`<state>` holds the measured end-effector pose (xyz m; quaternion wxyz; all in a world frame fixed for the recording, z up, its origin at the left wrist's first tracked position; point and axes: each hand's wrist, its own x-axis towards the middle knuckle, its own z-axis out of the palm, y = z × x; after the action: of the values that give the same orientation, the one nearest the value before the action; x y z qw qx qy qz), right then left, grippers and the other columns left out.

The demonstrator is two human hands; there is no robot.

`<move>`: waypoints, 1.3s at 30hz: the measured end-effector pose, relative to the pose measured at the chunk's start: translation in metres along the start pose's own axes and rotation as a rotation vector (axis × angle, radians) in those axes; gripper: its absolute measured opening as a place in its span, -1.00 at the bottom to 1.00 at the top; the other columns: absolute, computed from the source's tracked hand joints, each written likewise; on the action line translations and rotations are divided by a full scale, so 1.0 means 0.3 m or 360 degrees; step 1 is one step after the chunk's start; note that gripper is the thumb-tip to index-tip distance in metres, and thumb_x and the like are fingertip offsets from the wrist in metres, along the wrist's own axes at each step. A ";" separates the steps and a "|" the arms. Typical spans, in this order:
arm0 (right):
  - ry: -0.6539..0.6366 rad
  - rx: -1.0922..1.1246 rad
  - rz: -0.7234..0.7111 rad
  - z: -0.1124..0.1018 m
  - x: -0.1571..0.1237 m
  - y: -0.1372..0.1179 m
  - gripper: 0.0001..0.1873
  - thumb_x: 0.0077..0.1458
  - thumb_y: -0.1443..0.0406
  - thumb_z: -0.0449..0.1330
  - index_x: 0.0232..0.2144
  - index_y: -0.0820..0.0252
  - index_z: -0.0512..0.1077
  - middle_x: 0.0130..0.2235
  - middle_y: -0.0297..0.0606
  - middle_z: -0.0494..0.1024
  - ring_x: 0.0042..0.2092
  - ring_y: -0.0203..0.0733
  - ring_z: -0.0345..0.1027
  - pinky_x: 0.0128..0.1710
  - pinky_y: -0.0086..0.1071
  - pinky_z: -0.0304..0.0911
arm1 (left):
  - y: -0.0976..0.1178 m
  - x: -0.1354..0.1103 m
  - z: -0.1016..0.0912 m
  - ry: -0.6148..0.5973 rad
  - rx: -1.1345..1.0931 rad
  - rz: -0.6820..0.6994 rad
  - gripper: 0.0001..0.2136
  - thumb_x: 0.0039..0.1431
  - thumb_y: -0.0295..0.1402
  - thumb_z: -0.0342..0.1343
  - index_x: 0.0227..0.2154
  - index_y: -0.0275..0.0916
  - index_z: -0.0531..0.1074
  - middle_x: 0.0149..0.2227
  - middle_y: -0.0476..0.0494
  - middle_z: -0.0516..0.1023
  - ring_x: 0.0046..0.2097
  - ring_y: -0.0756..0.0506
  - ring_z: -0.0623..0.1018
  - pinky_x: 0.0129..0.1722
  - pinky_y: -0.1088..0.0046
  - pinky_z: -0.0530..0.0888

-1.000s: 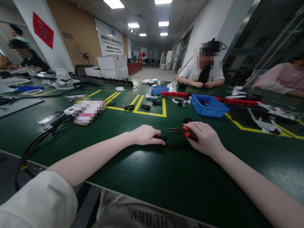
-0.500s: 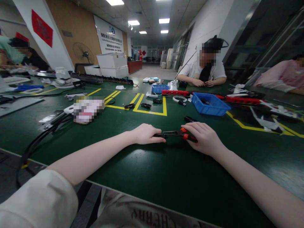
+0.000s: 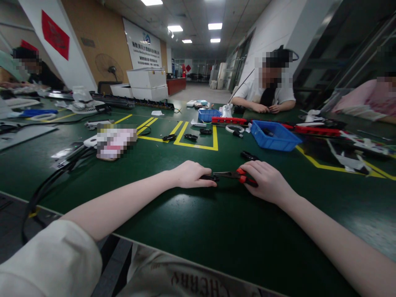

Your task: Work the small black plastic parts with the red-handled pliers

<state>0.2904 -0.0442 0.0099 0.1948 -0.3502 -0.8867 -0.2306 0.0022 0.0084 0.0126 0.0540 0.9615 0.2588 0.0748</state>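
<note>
My left hand (image 3: pixel 193 175) pinches a small black part (image 3: pixel 210 178) between thumb and fingers; its exact kind is too small to make out. My right hand (image 3: pixel 262 179) is closed around the red handles of needle-nose pliers (image 3: pixel 230 174). The pliers' long jaws point left and lie at the tip of the black part; whether they touch it I cannot tell. Just beyond my right hand a black object (image 3: pixel 249 156) lies on the green table (image 3: pixel 185 222). Farther off, several small black parts (image 3: pixel 191 137) lie on and about yellow tape lines.
A blue bin (image 3: pixel 275 138) with something dark in it stands at the right, a smaller blue bin (image 3: pixel 209 114) behind. A phone (image 3: pixel 114 144) and black cables (image 3: pixel 66 167) lie at the left. A co-worker (image 3: pixel 266 90) sits across the table. Red strips (image 3: pixel 229 120) stretch along the far side.
The pliers' jaws have shifted slightly in angle at the black part. Both hands stay in nearly the same place, and the view has moved a little.
</note>
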 end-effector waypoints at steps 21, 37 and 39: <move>-0.0071 0.0052 -0.0002 0.007 0.004 0.003 -0.72 0.06 0.34 0.15 -0.12 0.23 0.43 -0.15 -0.06 0.56 -0.14 0.00 0.44 -0.15 -0.16 0.36 | 0.014 -0.001 -0.002 0.0009 0.0099 0.0004 -0.56 0.29 0.11 -0.05 -0.25 -0.22 0.37 -0.46 -0.06 0.51 -0.45 -0.09 0.51 -0.50 0.49 0.17; -0.0086 0.0088 0.0054 0.000 0.007 0.001 -0.67 0.03 0.34 0.17 -0.09 0.18 0.44 -0.13 -0.09 0.57 -0.11 0.01 0.45 -0.13 -0.14 0.37 | 0.009 -0.004 -0.002 0.0037 -0.0011 0.0006 -0.59 0.31 0.07 -0.06 -0.31 -0.22 0.38 -0.51 -0.01 0.44 -0.48 -0.05 0.46 -0.51 0.49 0.17; -0.0093 0.0099 0.0047 0.002 0.006 0.002 -0.68 0.04 0.33 0.17 -0.10 0.19 0.44 -0.14 -0.09 0.56 -0.12 0.00 0.45 -0.14 -0.15 0.37 | 0.010 -0.004 -0.002 0.0038 -0.0004 0.0002 -0.59 0.30 0.07 -0.05 -0.31 -0.22 0.38 -0.51 -0.02 0.44 -0.48 -0.06 0.46 -0.51 0.49 0.16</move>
<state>0.2894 -0.0425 0.0106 0.1830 -0.3635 -0.8935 -0.1898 0.0026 0.0052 0.0135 0.0521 0.9607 0.2586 0.0866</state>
